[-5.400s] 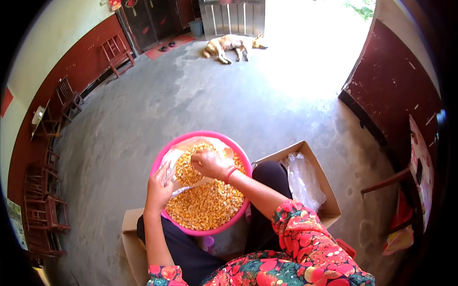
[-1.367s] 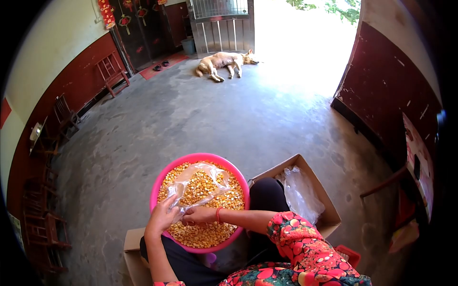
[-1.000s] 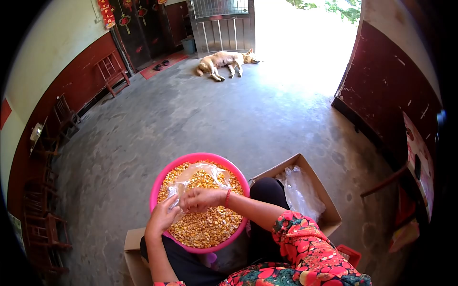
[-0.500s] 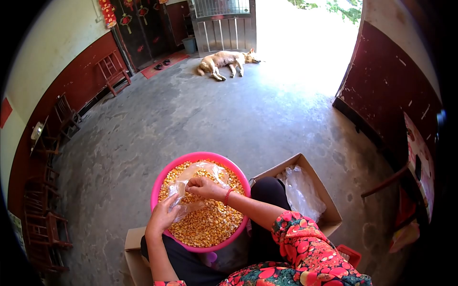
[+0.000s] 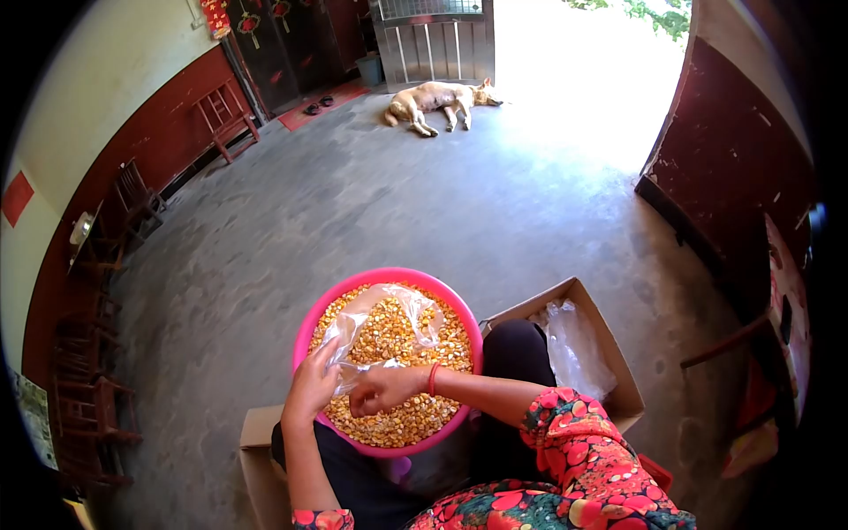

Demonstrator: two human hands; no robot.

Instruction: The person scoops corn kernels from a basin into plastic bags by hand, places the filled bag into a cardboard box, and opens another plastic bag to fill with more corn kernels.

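Note:
A pink basin (image 5: 303, 329) full of yellow corn kernels (image 5: 408, 424) stands between my knees. A clear plastic bag (image 5: 352, 325) lies spread on the kernels, with some corn seen within its edges. My left hand (image 5: 314, 382) grips the bag's near left edge, thumb and fingers on the film. Over the near part of the basin is my right hand (image 5: 387, 389), a red band at its wrist. Its fingers are curled downward just above the kernels, close to the bag's near edge; whatever they hold is hidden.
Right of the basin, a cardboard box (image 5: 609, 353) holds clear plastic bags (image 5: 574, 349). Another cardboard box (image 5: 262, 428) is at the left knee. A dog (image 5: 437, 102) lies near the doorway. Wooden chairs (image 5: 97, 411) line the left wall; a table (image 5: 782, 309) stands at right.
My right hand has moved down from the bag's middle to its near edge, fingers now curled lower. My left hand keeps its grip on the bag. The whole view has shifted slightly.

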